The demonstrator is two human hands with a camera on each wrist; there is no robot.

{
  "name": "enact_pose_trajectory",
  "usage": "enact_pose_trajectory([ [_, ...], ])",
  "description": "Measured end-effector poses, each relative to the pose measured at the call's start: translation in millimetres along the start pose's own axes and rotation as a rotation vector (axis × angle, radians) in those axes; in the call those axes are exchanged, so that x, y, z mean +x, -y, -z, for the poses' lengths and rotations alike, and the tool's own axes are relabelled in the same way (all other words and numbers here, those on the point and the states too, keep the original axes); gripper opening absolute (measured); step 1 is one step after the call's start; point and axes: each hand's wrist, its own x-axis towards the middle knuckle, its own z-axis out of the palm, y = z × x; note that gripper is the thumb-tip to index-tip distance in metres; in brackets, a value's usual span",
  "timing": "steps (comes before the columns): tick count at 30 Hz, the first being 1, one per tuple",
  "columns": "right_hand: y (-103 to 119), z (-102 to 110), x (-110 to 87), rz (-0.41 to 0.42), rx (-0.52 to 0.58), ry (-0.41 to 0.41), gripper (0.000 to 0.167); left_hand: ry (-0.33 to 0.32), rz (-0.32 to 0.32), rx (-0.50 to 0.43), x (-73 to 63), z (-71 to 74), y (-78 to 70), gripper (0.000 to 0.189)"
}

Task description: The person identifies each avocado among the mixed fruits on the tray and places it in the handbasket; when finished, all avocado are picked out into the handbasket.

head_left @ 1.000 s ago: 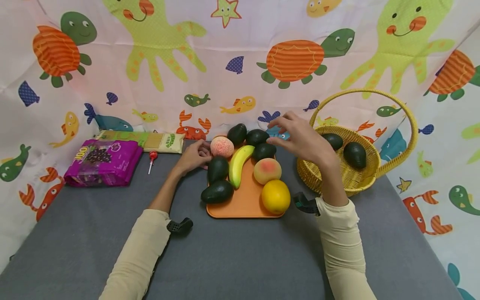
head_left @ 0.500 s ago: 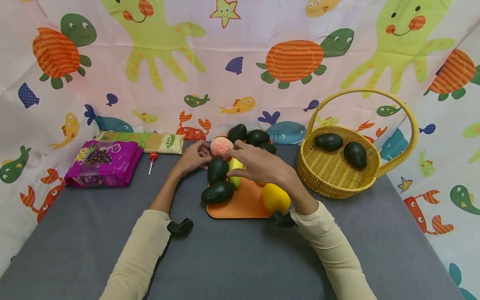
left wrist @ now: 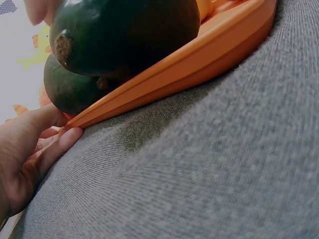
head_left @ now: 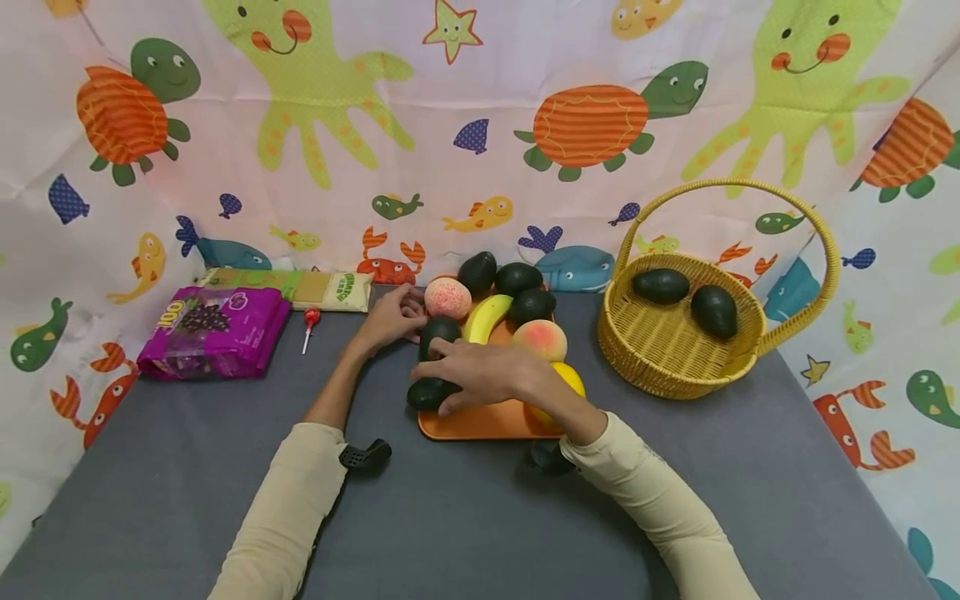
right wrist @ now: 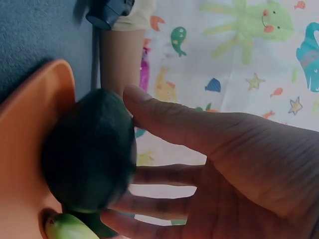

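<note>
**Right hand on the near avocado**

Right hand (head_left: 480, 375) laid over the avocado (head_left: 429, 392) at the near left corner of the orange tray (head_left: 487, 421), fingers and thumb curled around it, touching its skin. Second avocado (head_left: 438, 333) just behind, beside a banana (head_left: 486, 317). Left hand (head_left: 390, 317) resting on the grey cloth (head_left: 450, 517) against the tray's far left edge, fingers loosely bent, holding nothing. Two peaches, an orange and three more avocados also on the tray. Yellow basket (head_left: 675, 367) to the right, with two avocados inside.
</note>
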Motion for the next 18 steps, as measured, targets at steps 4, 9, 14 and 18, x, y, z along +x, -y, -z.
enact_pose_trajectory([
  [4, 1.9, -3.5, 2.3, 0.02, -0.035, 0.005, 0.06, -0.002, 0.005, -0.011, 0.3, -0.5, -0.7, 0.042],
  [9, 4.6, -6.3, 4.6, 0.011, -0.087, 0.018, 0.062, -0.008, 0.002, 0.001, -1.5, 0.6, -1.2, 0.042],
  [14, 5.9, -6.4, 4.8, -0.035, -0.091, 0.039, 0.063, -0.007, 0.002, 0.005, -1.3, -0.2, -0.8, 0.041],
  [18, 4.3, -6.5, 3.7, 0.0, -0.098, 0.037, 0.061, -0.007, -0.004, 0.007, -0.8, -1.6, -1.2, 0.041],
])
